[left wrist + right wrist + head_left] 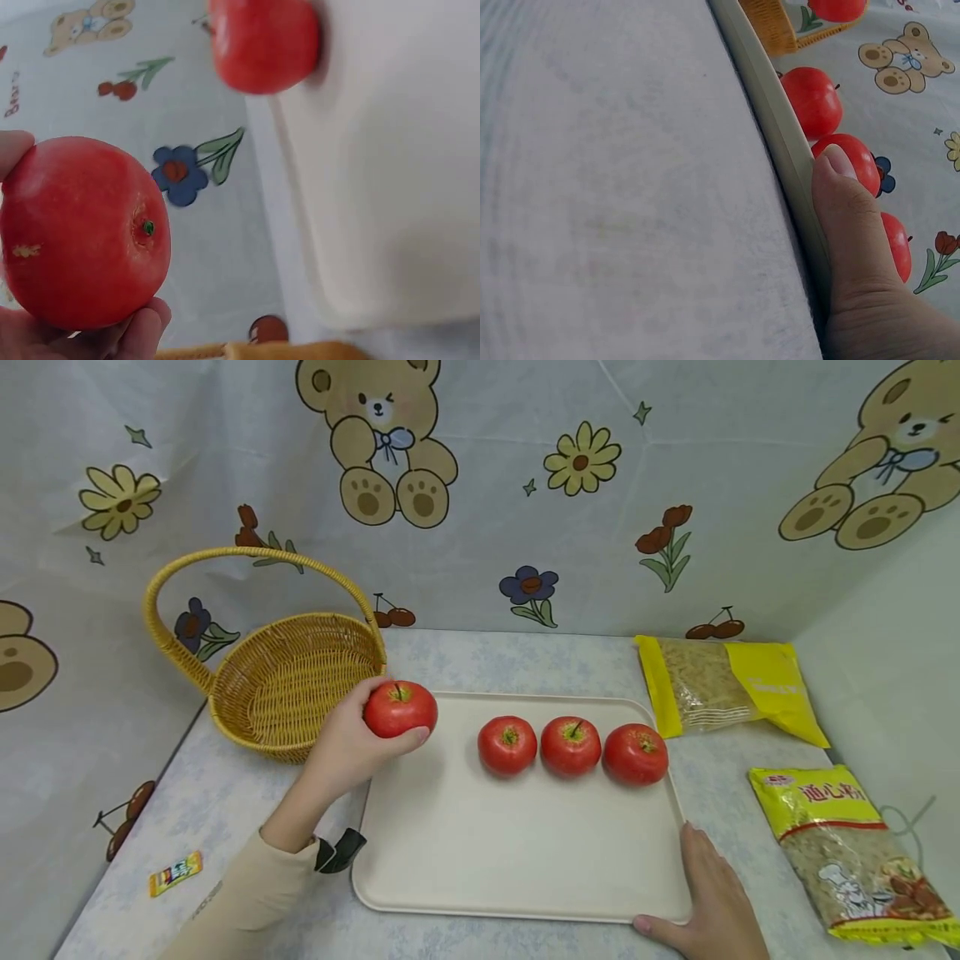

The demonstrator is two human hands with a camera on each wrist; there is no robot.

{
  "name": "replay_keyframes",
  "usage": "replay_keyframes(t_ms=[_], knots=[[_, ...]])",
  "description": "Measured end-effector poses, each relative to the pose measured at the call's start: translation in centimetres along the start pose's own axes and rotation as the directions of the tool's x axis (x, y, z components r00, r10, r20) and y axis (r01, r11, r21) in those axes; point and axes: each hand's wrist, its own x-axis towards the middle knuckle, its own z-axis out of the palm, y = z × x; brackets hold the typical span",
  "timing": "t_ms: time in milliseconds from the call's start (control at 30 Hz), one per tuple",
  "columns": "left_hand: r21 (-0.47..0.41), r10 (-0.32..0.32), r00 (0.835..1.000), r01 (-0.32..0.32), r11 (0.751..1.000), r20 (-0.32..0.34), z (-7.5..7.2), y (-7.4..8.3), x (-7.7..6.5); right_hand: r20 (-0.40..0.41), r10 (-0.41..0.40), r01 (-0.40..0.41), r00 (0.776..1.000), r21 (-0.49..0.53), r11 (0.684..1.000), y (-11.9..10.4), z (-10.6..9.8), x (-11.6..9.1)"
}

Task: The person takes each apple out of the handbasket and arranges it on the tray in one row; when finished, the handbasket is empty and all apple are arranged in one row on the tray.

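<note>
In the head view, a red apple (pixel 401 710) is held by my left hand (pixel 351 739), above the tray's left edge and near the basket. The left wrist view shows the fingers and thumb around this apple (pixel 86 232), its short stem facing sideways. Three more red apples stand in a row on the white tray (pixel 517 852): one left (pixel 507 746), one in the middle (pixel 571 746), one right (pixel 636 754). At the tray's near right corner my right hand (pixel 712 897) grips the rim, thumb on the front edge (pixel 847 217) and fingers along the right side.
A yellow wicker basket (pixel 247 693) with a tall handle stands at the left. Two bags lie at the right: a yellow and clear bag (pixel 727 685) and a pasta bag (pixel 851 860). A small wrapped packet (pixel 176 873) lies front left. A printed cloth backs the table.
</note>
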Motion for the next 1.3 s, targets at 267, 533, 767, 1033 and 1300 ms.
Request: replay_keyframes(t_ms=[267,533,767,1033,1300], knots=[[0.017,0.000,0.995,-0.001,1.000,0.098,4.4,-2.3,1.4,0.007,0.012,-0.012,1.000,-0.003,1.000,-0.1,0.1,0.0],[-0.011,-0.008,0.991,0.010,1.000,0.132,6.5,-3.7,2.7,-0.001,0.002,-0.002,1.000,-0.010,1.000,-0.2,0.1,-0.1],[-0.015,0.003,0.991,-0.001,1.000,0.131,7.2,-4.2,3.1,-0.020,-0.011,0.011,1.000,-0.011,1.000,-0.1,0.1,-0.2],[-0.019,-0.002,0.989,0.005,1.000,0.149,7.3,-4.4,3.2,-0.003,0.014,-0.014,1.000,-0.002,1.000,-0.1,0.1,-0.1],[-0.010,0.020,0.991,-0.019,1.000,0.132,7.4,-4.3,3.1,-0.002,0.012,-0.012,1.000,-0.003,1.000,-0.2,0.0,-0.1]])
